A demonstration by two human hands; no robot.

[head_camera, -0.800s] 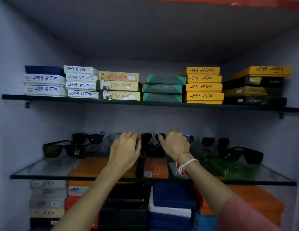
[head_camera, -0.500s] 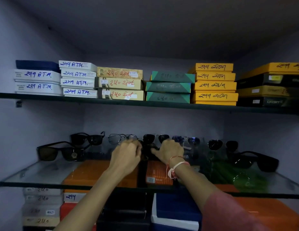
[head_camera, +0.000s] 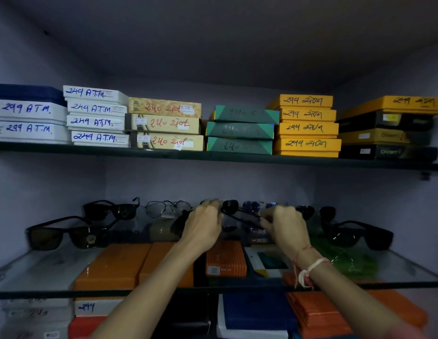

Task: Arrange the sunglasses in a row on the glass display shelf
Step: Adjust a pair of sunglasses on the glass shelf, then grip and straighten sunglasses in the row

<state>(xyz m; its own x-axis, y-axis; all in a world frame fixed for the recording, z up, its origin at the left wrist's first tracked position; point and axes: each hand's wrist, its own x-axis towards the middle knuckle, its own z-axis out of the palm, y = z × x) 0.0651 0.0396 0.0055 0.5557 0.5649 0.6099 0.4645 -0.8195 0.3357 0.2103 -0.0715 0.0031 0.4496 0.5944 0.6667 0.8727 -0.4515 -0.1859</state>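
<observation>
Both my hands hold one pair of dark round-lens sunglasses (head_camera: 233,208) just above the middle of the glass display shelf (head_camera: 41,270). My left hand (head_camera: 203,226) grips its left side, my right hand (head_camera: 285,225) its right arm. Along the back of the shelf stand black sunglasses (head_camera: 112,209), clear wire-frame glasses (head_camera: 167,208), blue-lens glasses (head_camera: 253,207) and dark round sunglasses (head_camera: 315,212). Closer to the front lie brown-lens sunglasses (head_camera: 66,234) at the left and black sunglasses (head_camera: 362,234) at the right.
An upper shelf (head_camera: 213,156) carries stacks of white, tan, green, yellow and black boxes. Orange, blue and white boxes show beneath and through the glass. Grey walls close in both sides.
My hands have spread a little apart and lifted the dark round sunglasses slightly. The camera has moved closer to the shelf.
</observation>
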